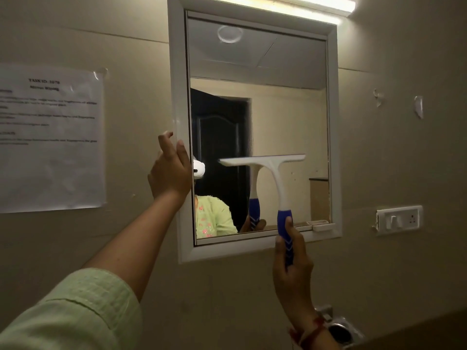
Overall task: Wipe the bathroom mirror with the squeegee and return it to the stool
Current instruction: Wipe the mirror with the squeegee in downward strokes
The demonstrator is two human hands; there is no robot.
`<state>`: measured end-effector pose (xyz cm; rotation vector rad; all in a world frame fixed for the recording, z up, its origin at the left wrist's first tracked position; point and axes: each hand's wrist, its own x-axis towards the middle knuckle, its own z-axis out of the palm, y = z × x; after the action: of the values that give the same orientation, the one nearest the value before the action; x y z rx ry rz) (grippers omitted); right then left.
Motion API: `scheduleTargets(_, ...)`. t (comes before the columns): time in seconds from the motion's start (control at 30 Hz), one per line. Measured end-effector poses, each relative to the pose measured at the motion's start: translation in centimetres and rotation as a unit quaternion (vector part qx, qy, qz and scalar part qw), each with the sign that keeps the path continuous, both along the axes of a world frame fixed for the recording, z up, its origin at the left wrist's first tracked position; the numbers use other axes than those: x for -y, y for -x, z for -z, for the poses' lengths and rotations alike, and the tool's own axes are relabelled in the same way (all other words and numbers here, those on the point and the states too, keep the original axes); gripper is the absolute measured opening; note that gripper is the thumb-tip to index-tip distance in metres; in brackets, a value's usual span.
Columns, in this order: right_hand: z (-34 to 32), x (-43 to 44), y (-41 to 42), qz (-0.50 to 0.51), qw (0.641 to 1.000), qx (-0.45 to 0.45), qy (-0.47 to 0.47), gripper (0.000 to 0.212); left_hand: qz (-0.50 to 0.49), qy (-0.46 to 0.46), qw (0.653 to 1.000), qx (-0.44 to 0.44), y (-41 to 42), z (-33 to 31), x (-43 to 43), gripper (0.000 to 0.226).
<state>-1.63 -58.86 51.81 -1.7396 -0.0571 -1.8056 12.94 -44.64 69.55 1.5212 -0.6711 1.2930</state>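
Observation:
A white-framed mirror (288,117) hangs on the beige wall ahead. My right hand (293,269) is closed around the blue grip of a white squeegee (275,173). Its blade lies level against the glass in the lower half of the mirror, and its reflection shows just to the left. My left hand (169,173) grips the mirror's left frame edge about halfway up, with fingers curled around it. The stool is out of view.
A printed paper sheet (50,140) is taped to the wall at left. A white switch and socket plate (399,219) sits right of the mirror. A tube light (290,6) glows above the frame. A metal fitting (338,329) shows at bottom right.

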Motion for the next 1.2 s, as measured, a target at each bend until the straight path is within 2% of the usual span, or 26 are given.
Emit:
scheduleTargets(0.07,-1.7,0.0,-0.1,-0.005,1.000,0.016,-0.002,0.041,0.000,0.000,1.000,-0.002,0.0,0.0,0.0,0.037)
scheduleTargets(0.2,-4.3,0.0,-0.2,-0.001,1.000,0.025,0.007,0.039,0.001,-0.003,1.000,-0.009,-0.1,0.0,0.0,0.037)
scheduleTargets(0.47,2.4,-1.3,0.8,0.006,1.000,0.005,-0.028,0.040,0.003,-0.007,1.000,-0.014,-0.2,0.0,-0.1,0.038)
scheduleTargets(0.7,-2.7,-0.1,0.7,0.010,0.999,0.031,-0.035,0.037,0.012,-0.012,1.000,-0.014,-0.3,0.0,-0.1,0.038)
scheduleTargets(0.97,6.2,-1.6,1.1,0.016,0.998,0.002,-0.063,0.037,0.016,-0.005,1.000,-0.009,-0.3,0.0,0.0,0.039)
scheduleTargets(1.2,1.0,-0.7,0.7,0.005,0.997,0.032,-0.066,0.039,0.007,-0.001,1.000,-0.006,-0.2,0.0,0.0,0.039)
